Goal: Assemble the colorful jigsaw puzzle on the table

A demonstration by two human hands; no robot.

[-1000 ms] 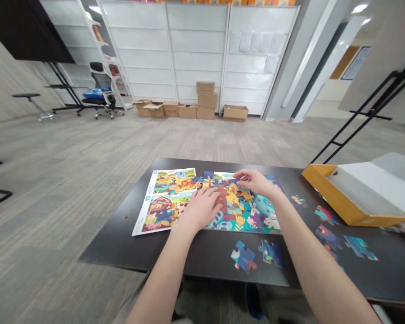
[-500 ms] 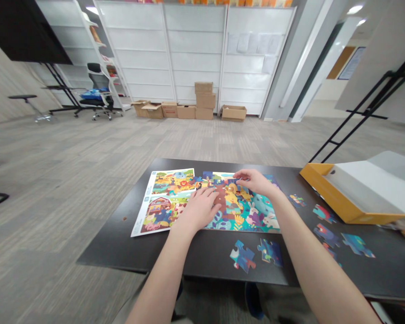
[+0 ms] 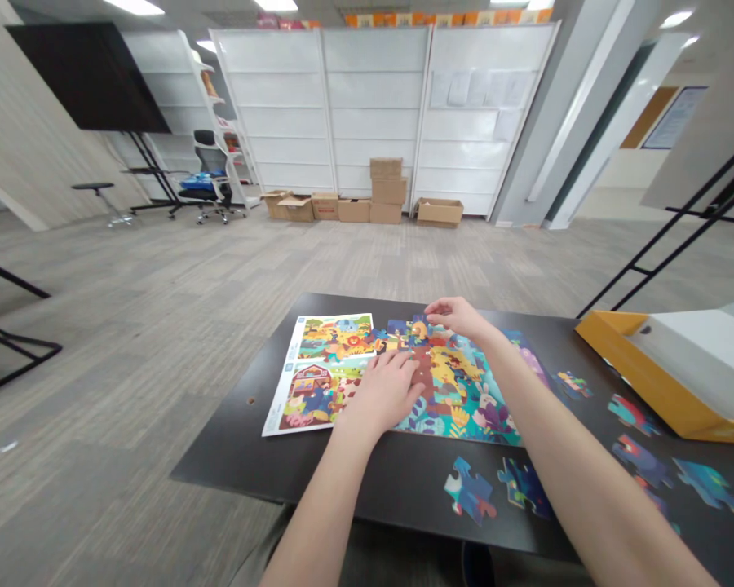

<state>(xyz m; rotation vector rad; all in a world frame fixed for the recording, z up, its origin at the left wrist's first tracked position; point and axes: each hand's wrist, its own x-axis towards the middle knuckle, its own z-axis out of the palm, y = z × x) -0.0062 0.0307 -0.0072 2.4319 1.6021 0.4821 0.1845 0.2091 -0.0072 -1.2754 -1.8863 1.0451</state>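
My left hand (image 3: 391, 387) lies flat across the left part of a colourful jigsaw puzzle (image 3: 449, 420), fingers stretched out, its wrist side near a printed picture sheet (image 3: 281, 403). At the puzzle's far edge, my right hand (image 3: 453, 316) has its thumb and fingers pinched at a blue and yellow puzzle piece (image 3: 418, 329). That piece sits over or against the top row, and its right side is partly hidden by the fingertips. A dark blue piece (image 3: 396, 328) lies just left of it. My right forearm covers part of the puzzle's right side.
Loose puzzle pieces lie at the near edge, including a blue and white one (image 3: 470, 491) and a dark blue one (image 3: 523, 487). Several more, such as a red and green one (image 3: 631, 414), lie right. A yellow box (image 3: 673, 391) stands on the black table (image 3: 232, 444).
My right hand has moved left and slightly away over the puzzle, with the piece at its fingertips. My left hand stays on the puzzle. The camera view has shifted left and up.
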